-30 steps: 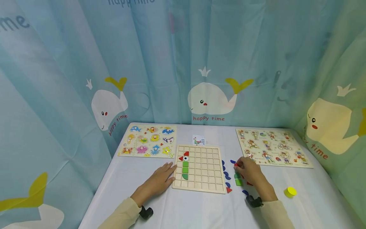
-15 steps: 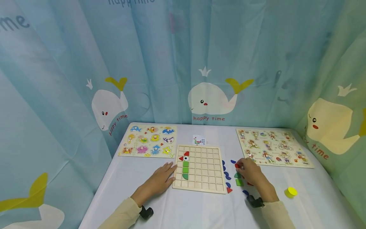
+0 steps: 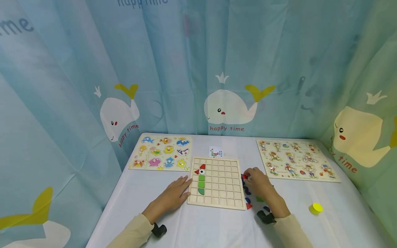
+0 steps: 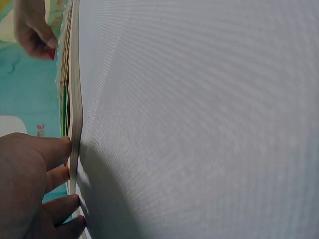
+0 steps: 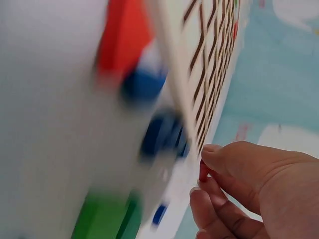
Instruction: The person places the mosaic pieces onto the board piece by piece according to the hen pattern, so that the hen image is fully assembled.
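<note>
A wooden grid board (image 3: 221,182) lies mid-table, with red, white-eyed and green pieces (image 3: 201,178) set in its left part. My left hand (image 3: 171,195) rests at the board's left edge; its fingertips touch the rim in the left wrist view. Just off the board's right edge, my right hand (image 3: 258,182) pinches a small red piece (image 5: 203,172) between thumb and fingers. Much of that piece is hidden by the fingertips. Below the hand lie dark blue curved pieces (image 3: 247,190), a red triangle (image 3: 249,206) and a green block (image 5: 102,216).
A sea-animal puzzle board (image 3: 161,152) lies at the back left, and a puzzle with children figures (image 3: 297,160) at the back right. A small picture card (image 3: 215,152) sits behind the grid board. A yellow cylinder (image 3: 315,208) stands at the right.
My right hand has moved left from the loose pieces toward the grid board, carrying the red piece. The left hand stays at the board's edge.
</note>
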`<action>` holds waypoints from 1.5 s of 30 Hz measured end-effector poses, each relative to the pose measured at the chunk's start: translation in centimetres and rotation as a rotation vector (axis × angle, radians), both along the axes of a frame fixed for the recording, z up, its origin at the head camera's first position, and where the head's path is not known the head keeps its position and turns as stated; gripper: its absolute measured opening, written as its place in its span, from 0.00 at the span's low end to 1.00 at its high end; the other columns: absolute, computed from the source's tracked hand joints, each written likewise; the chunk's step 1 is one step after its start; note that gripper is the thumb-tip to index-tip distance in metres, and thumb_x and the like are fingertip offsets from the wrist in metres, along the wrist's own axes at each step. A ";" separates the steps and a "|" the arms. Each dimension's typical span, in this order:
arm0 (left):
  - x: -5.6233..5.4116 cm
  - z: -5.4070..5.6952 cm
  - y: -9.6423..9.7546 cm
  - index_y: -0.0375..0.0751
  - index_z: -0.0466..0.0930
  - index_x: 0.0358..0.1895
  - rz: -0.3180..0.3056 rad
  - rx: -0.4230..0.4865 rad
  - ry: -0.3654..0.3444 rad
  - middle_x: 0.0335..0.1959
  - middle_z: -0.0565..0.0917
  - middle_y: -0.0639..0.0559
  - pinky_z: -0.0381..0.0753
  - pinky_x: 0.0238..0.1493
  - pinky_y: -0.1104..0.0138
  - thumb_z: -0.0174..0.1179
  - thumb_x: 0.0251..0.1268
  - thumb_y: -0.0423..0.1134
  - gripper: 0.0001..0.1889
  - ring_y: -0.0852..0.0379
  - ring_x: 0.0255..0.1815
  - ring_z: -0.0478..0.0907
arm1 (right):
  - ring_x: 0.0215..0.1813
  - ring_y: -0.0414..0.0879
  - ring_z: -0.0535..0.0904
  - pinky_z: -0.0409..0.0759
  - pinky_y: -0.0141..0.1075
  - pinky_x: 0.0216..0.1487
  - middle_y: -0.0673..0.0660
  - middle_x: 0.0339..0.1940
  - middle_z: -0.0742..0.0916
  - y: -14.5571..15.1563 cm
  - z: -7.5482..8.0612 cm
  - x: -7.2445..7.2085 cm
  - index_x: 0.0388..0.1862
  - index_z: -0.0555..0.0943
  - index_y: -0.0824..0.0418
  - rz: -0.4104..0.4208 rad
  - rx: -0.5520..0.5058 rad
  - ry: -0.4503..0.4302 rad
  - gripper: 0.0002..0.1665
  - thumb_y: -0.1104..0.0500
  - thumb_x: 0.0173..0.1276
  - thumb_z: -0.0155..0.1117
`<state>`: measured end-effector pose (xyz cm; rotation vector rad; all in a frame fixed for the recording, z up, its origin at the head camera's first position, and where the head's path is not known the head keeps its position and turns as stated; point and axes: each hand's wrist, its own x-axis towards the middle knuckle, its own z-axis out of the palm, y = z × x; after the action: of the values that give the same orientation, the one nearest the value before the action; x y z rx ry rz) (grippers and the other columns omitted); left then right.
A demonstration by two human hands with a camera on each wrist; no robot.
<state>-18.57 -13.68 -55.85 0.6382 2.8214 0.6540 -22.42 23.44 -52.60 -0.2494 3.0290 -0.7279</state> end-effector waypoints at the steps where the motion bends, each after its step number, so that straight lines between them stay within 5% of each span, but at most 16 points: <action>1: 0.0 0.1 0.0 0.46 0.61 0.84 -0.001 0.000 0.000 0.86 0.60 0.44 0.57 0.84 0.44 0.51 0.85 0.50 0.31 0.42 0.87 0.54 | 0.43 0.52 0.81 0.82 0.52 0.48 0.61 0.44 0.84 -0.8 0.0 0.1 0.49 0.83 0.68 0.032 0.000 0.029 0.12 0.63 0.71 0.72; 16: -0.1 0.2 0.1 0.46 0.61 0.84 -0.008 -0.016 0.005 0.85 0.60 0.44 0.58 0.84 0.45 0.51 0.85 0.51 0.31 0.42 0.87 0.54 | 0.43 0.42 0.78 0.84 0.41 0.47 0.51 0.40 0.83 -10.3 -1.1 1.6 0.44 0.84 0.59 0.295 -0.079 0.144 0.10 0.65 0.68 0.76; 32: -0.1 0.1 -0.1 0.45 0.62 0.83 -0.023 -0.017 0.018 0.85 0.60 0.44 0.59 0.84 0.45 0.51 0.85 0.50 0.31 0.42 0.86 0.55 | 0.44 0.43 0.78 0.84 0.42 0.50 0.50 0.42 0.85 -11.5 -1.2 1.0 0.43 0.86 0.58 0.349 -0.014 0.087 0.06 0.62 0.70 0.75; 45: -0.1 0.1 0.0 0.44 0.62 0.83 -0.027 -0.015 0.018 0.85 0.60 0.43 0.58 0.84 0.44 0.51 0.86 0.49 0.30 0.40 0.86 0.54 | 0.42 0.45 0.78 0.84 0.43 0.48 0.52 0.40 0.85 -11.8 -1.0 1.1 0.39 0.86 0.61 0.366 -0.015 0.180 0.05 0.67 0.68 0.75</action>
<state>-18.70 -13.68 -55.73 0.6820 2.8262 0.6254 -21.30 11.63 -53.57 -0.8854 3.0041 -0.7297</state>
